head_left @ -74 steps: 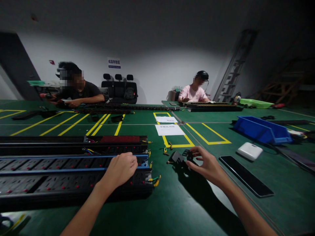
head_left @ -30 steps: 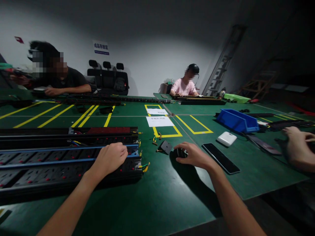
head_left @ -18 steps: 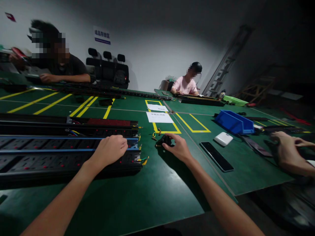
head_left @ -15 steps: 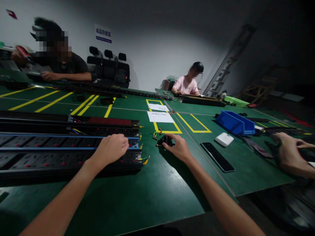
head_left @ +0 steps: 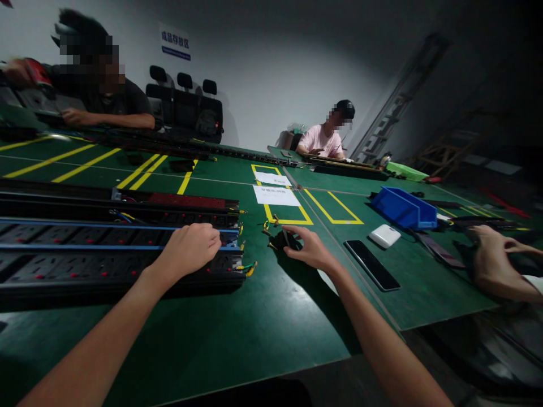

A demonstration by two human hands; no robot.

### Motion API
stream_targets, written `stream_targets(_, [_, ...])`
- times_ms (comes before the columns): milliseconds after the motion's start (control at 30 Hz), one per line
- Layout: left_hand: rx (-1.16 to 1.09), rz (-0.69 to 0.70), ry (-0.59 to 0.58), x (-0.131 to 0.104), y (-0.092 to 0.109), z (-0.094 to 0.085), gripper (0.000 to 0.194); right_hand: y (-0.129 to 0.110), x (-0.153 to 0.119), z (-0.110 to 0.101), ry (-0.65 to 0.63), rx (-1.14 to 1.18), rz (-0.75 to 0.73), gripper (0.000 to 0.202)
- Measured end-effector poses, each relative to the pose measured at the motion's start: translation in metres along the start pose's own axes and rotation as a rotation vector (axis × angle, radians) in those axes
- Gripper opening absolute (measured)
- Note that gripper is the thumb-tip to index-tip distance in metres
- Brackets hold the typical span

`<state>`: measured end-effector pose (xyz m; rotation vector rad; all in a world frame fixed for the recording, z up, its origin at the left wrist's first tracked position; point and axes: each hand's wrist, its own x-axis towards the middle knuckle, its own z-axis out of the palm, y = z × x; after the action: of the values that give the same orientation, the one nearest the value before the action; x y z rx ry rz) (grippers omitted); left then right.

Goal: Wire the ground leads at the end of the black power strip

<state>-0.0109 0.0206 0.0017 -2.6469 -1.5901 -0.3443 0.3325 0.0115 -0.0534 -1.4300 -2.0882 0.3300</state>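
Your right hand [head_left: 307, 247] pinches one small black part [head_left: 291, 239] between thumb and fingers at the green tabletop [head_left: 271, 333], just right of the socket strips' ends; its long axis cannot be told. Your left hand [head_left: 193, 246], fingers curled, rests on the blue-edged strip, its grip hidden. At least three socket strips [head_left: 55, 233] lie side by side, long axes running left to right, their wired ends toward the right hand. Two white sheets [head_left: 278, 196], print too blurred to read, lie ahead; one phone [head_left: 372, 265], one white case [head_left: 384, 236] and one blue bin [head_left: 424, 217] sit rightward. One wall sign [head_left: 175, 40] reads "成品存放区."
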Motion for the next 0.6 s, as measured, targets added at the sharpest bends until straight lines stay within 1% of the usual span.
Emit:
stream_targets(133, [-0.033, -0.012, 0.009, -0.0001, -0.0003, 0.0001, 0.033, -0.0012, 0.0006, 0.0012, 0.009, 0.003, 0.008, 0.059])
stream_targets(333, [-0.026, 0.010, 0.016, 0.0004, -0.0019, 0.0014, 0.033, -0.0020, 0.0020, -0.0028, -0.012, 0.151, 0.031, 0.053])
stream_targets(467, [-0.016, 0.011, 0.012, 0.0008, -0.0030, 0.0025, 0.034, -0.0015, 0.0010, -0.0052, 0.008, 0.217, 0.035, 0.052])
stream_targets(600, [-0.003, 0.012, 0.010, 0.0008, -0.0037, 0.0030, 0.035, -0.0006, 0.0000, -0.0073, 0.033, 0.241, 0.075, 0.050])
